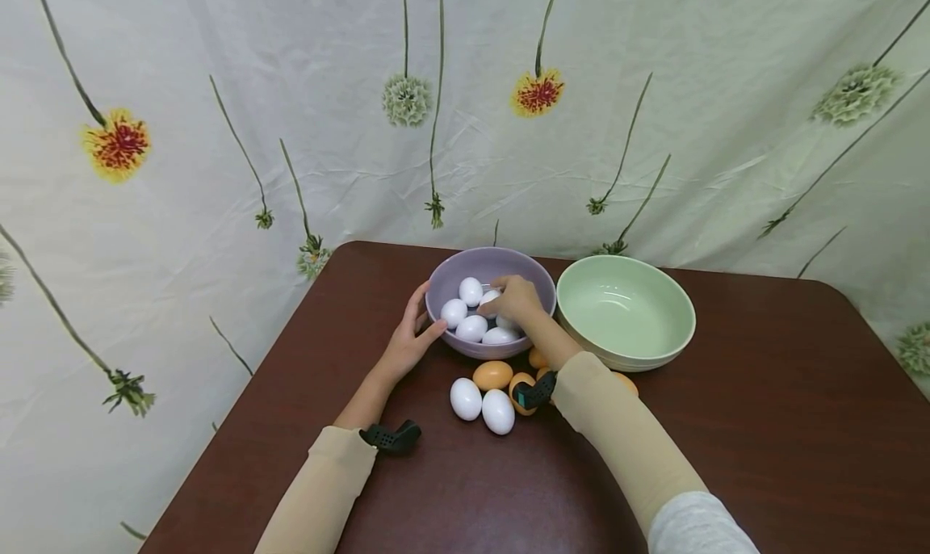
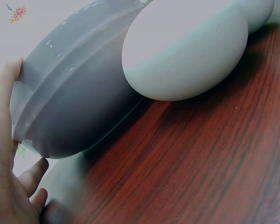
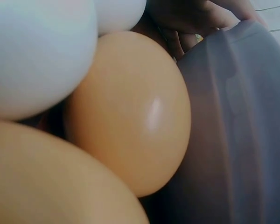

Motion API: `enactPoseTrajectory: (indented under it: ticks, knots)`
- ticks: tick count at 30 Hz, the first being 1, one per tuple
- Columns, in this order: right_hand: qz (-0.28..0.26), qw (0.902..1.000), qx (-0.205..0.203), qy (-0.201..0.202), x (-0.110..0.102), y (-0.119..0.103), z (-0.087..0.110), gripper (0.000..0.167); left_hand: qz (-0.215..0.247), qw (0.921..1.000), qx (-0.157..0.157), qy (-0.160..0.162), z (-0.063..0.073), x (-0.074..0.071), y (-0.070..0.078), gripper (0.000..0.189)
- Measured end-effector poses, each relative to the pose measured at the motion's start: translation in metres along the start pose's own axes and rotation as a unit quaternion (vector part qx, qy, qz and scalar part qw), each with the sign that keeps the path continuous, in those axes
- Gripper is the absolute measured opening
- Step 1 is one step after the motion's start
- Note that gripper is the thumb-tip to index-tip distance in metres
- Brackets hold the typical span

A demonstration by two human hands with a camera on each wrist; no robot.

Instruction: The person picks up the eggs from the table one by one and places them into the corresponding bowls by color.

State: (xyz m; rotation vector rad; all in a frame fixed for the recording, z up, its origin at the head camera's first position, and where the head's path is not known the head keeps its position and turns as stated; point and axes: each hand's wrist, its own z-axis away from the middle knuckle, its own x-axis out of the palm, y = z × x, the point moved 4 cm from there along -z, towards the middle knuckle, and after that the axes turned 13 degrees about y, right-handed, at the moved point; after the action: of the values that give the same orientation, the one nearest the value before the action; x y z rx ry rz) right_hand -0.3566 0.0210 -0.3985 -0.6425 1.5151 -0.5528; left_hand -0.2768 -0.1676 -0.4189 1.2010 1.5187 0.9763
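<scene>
A purple bowl (image 1: 443,271) stands near the back of the table with several white eggs (image 1: 454,313) inside it. My left hand (image 1: 408,340) holds the bowl at its left side, thumb by the rim and fingers against the outer wall (image 2: 79,98). Reaching over the bowl's right side, my right hand (image 1: 521,302) has its fingers curled round a white egg (image 1: 489,300) among the others. In front of the bowl lie two white eggs (image 1: 497,413) and several brown eggs (image 1: 492,375), some partly hidden under my right forearm. A brown egg (image 3: 130,112) looms close in the right wrist view.
To the right of the purple bowl, close beside it, is a light green bowl (image 1: 625,308) with no eggs showing inside. The dark reddish-brown table (image 1: 770,425) ends at the back near a hanging flower-patterned cloth (image 1: 327,77). Each wrist wears a black strapped device (image 1: 392,438).
</scene>
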Motion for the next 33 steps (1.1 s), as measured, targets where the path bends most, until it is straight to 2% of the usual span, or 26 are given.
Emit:
enactPoseTrajectory:
  ticks: [5,9,12,17,21,25,29,33]
  knots:
    - [-0.041,0.999,0.013,0.014,-0.003,0.0,0.0,0.058,-0.001,1.0,0.002,0.0,0.0,0.0,0.001,0.074]
    - [-0.086,0.9954,0.002,0.042,-0.007,-0.001,0.001,0.054,-0.005,1.0,0.004,-0.001,0.0,0.0,0.001,0.074]
    - [-0.127,0.9898,-0.017,0.063,-0.011,-0.002,0.002,0.052,-0.009,1.0,0.003,-0.001,0.0,0.0,0.001,0.074]
    - [-0.199,0.9752,-0.046,0.087,-0.017,-0.002,0.005,0.047,-0.01,0.9999,0.0,-0.004,0.0,0.001,0.002,0.074]
    - [-0.242,0.9661,-0.044,0.077,-0.02,0.0,0.009,0.046,-0.012,0.9999,0.002,-0.005,0.001,0.001,0.002,0.074]
    - [-0.259,0.9633,-0.03,0.062,-0.024,0.0,0.015,0.045,-0.012,0.9999,0.005,-0.003,0.001,0.0,0.002,0.074]
    - [-0.267,0.9615,-0.038,0.051,-0.028,0.0,0.022,0.044,-0.011,0.9999,0.004,0.0,0.001,0.0,0.002,0.074]
    - [-0.294,0.9539,-0.051,0.035,-0.03,0.002,0.027,0.044,-0.01,0.9999,0.004,0.0,0.001,0.0,0.003,0.074]
